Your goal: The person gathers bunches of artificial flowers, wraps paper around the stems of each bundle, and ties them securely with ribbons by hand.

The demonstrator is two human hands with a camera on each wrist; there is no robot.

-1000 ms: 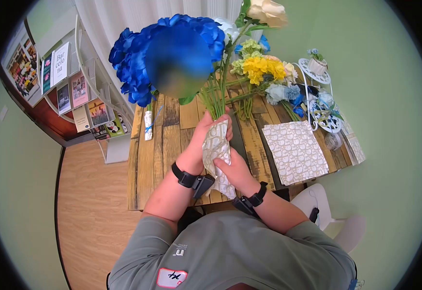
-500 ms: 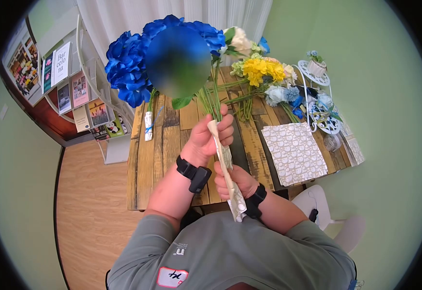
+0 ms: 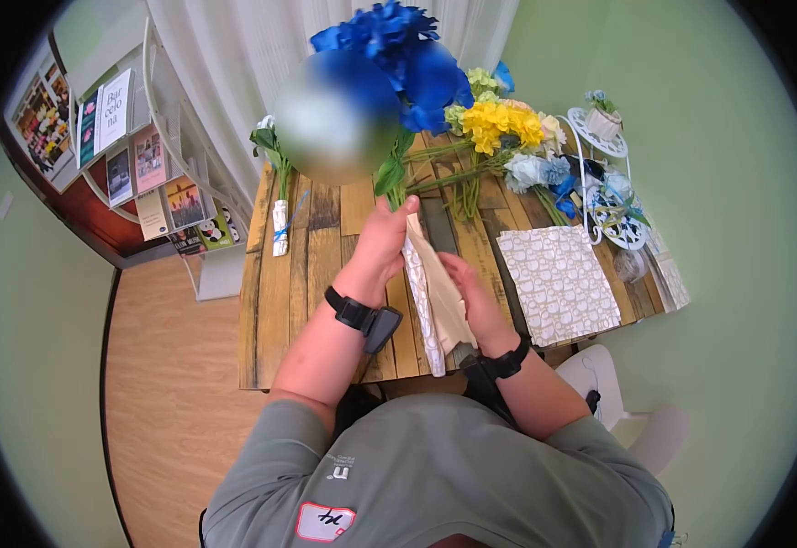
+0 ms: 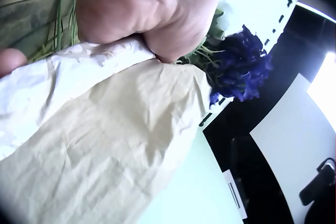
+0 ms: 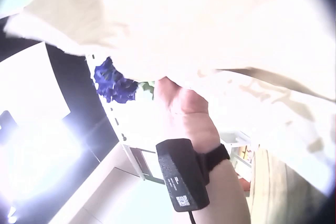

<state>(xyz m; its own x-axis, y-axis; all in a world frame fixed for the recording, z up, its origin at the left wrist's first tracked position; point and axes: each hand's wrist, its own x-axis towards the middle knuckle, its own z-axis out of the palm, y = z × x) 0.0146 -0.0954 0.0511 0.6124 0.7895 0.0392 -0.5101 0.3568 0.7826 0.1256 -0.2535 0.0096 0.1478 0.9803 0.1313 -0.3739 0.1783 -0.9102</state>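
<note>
My left hand (image 3: 385,239) grips a bunch of green stems and the upper end of a sheet of patterned wrapping paper (image 3: 419,301) around them. Large blue flowers (image 3: 385,27) top the bunch; a round blur covers part of them in the head view. The paper's plain beige inner side (image 4: 115,129) faces up as a loose flap. Beside that flap is my right hand (image 3: 480,306), its fingers extended and touching the paper's right edge, the thumb hidden. From the right wrist, the pale paper fills the upper view, with the left hand (image 5: 184,108) behind it.
Patterned sheets (image 3: 558,283) lie on the wooden table (image 3: 311,310) to the right. Behind them are yellow flowers (image 3: 499,126), pale blue flowers (image 3: 526,173) and a white metal stand (image 3: 627,236). A small wrapped bouquet (image 3: 279,228) lies at left, near a magazine rack (image 3: 156,137).
The bunch has swung to the right and turned. The right hand has let go of the rolled paper and moved right, and the paper has spread, showing its beige inner side.
</note>
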